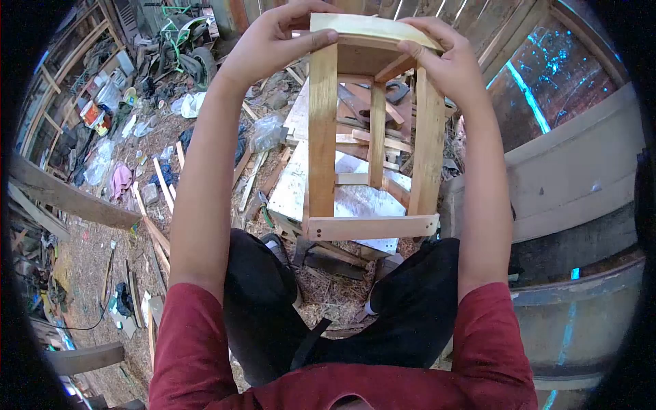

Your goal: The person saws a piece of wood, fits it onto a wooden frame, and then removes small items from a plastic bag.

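Observation:
A small wooden stool frame [322,137] stands upright in front of me, with four legs and a crosspiece [372,227] low on the near side. On its top lies a pale wooden board [369,29] with a curved edge. My left hand [290,34] grips the board's left end, thumb on the near edge. Around the right end closes my right hand [441,51], thumb on the near edge as well. The undersides of the fingers are partly hidden. Beneath and behind the frame is a white, stained work surface [290,184].
Wood strips and a saw [354,106] lie behind the frame's legs. Offcuts, plastic bags [268,133] and shavings litter the ground at left. A green bicycle [184,41] stands at the back left. Wooden panels [574,164] line the right side.

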Demonstrator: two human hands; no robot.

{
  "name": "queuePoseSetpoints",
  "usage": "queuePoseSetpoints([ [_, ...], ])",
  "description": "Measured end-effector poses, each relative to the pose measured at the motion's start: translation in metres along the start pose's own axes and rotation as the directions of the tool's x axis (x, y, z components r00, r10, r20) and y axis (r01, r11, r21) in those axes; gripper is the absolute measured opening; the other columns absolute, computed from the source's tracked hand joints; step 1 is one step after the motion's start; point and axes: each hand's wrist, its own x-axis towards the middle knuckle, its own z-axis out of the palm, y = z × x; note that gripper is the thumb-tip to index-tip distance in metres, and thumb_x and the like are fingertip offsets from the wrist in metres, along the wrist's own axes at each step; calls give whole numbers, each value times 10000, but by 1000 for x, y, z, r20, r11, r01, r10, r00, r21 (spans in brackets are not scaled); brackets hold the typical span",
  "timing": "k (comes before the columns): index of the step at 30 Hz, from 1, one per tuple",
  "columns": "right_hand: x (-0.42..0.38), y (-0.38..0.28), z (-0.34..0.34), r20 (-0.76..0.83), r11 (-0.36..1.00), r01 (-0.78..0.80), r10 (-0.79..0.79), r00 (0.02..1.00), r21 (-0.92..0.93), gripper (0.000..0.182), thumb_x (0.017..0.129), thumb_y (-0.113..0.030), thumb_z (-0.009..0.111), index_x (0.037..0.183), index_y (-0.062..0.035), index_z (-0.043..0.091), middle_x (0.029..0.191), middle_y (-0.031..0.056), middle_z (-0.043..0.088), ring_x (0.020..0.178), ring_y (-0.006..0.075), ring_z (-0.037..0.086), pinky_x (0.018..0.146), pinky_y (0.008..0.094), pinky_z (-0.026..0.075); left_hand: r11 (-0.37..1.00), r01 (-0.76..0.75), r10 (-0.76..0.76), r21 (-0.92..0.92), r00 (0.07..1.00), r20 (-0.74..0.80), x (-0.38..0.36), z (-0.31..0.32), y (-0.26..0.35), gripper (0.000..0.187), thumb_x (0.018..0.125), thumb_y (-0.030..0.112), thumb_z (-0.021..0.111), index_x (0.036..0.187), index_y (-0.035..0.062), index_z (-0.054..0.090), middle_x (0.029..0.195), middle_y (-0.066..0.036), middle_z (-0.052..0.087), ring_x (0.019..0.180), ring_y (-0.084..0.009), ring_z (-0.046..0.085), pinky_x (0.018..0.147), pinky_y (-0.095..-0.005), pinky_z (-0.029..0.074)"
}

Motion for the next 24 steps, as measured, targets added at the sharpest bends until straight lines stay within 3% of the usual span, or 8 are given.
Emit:
queuePoseSetpoints([
  [4,-15,-20,-5,-31,999,35,-36,999,-13,413,914,-212,894,1276,-51,775,1280,87,774,1208,239,711,1092,371,524,990,-128,131,59,990,-55,-15,5,22,375,1039,213,796,1367,49,713,1142,8,747,1052,-49,639,936,-252,534],
  [9,-41,-48,-9,-132,998,33,-39,990,-47,440,876,-221,911,1267,-64,784,1268,126,768,1233,309,693,1110,416,518,972,-126,129,199,992,-1,-32,3,65,404,993,182,815,1331,-2,692,1129,-61,766,1089,-110,652,999,-291,523],
  [11,-49,-69,-15,-128,994,44,-57,990,-102,433,870,-201,905,1260,-59,783,1248,130,767,1214,324,691,1094,424,521,940,-139,142,311,990,15,-36,3,86,423,946,227,839,1296,31,703,1116,-83,774,1095,-182,713,1115,-397,498],
  [13,-53,-67,-17,-139,992,79,-93,986,-101,431,857,-178,898,1252,-51,781,1216,134,768,1181,334,691,1075,433,523,831,-91,112,549,994,-6,-42,16,117,382,927,284,833,1240,103,710,1167,-98,791,1137,-364,739,1270,-676,306],
  [15,-56,-74,-19,-110,993,101,-107,988,-58,421,850,-153,890,1241,-44,779,1204,143,766,1173,341,692,1072,442,520,832,-152,207,533,977,-45,-43,30,121,366,936,283,831,1236,106,720,1148,-116,789,1103,-356,735,1234,-632,377],
  [17,-62,-85,-22,-114,988,121,-132,985,-99,413,839,-135,888,1226,-42,781,1201,149,764,1164,342,694,1065,447,519,846,-105,134,522,991,-19,-41,33,126,365,944,299,829,1237,100,738,1145,-119,784,1075,-356,730,1196,-572,415],
  [20,-77,-91,-24,-137,985,126,-142,980,-119,375,851,-165,892,1191,-43,790,1213,137,765,1165,353,690,1040,455,520,927,-169,208,334,974,-84,-57,47,122,409,890,197,879,1253,55,757,1203,-145,768,1116,-350,732,1038,-453,539],
  [24,-94,-107,-29,-110,973,168,-186,976,-156,416,835,-205,905,1213,-76,789,1204,118,764,1134,344,689,992,457,515,909,-240,298,340,946,-128,-76,58,125,450,831,149,915,1238,53,751,1245,-145,759,1145,-357,728,991,-437,569],
])
